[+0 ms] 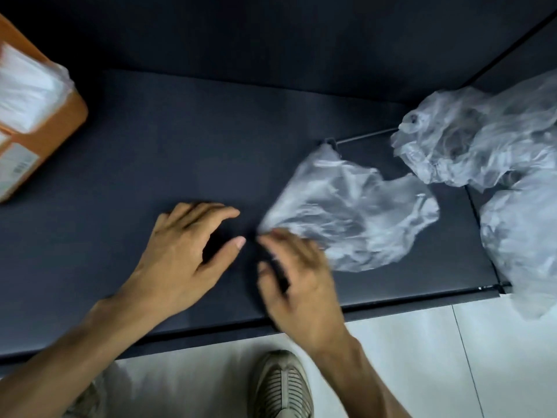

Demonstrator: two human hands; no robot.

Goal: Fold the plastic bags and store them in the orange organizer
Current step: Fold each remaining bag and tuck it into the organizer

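The person stands at a dark bench (pixel 150 146) and looks down on it. The left hand (pixel 184 248) rests on the bench top with the fingers spread and a little bent, and its grip holds nothing. Just beside it, the right hand (pixel 295 279) is blurred; its fingertips are at the near corner of a clear plastic bag (pixel 349 212), and they seem to pinch that corner, but because of the blur I cannot tell this for sure. This bag lies crumpled and partly flat on the bench, to the right of both hands. Further to the right, a heap of other crumpled plastic bags (pixel 482 140) lies at the right end of the bench, and some of it hangs over the bench edge. At the far left stands the orange organizer (pixel 60 122), well apart from the hands, and folded white bags (pixel 27 89) are inside it. Below the bench edge there is a pale tiled floor (pixel 422 357), and one shoe (pixel 281 387) of the person shows between the two forearms.
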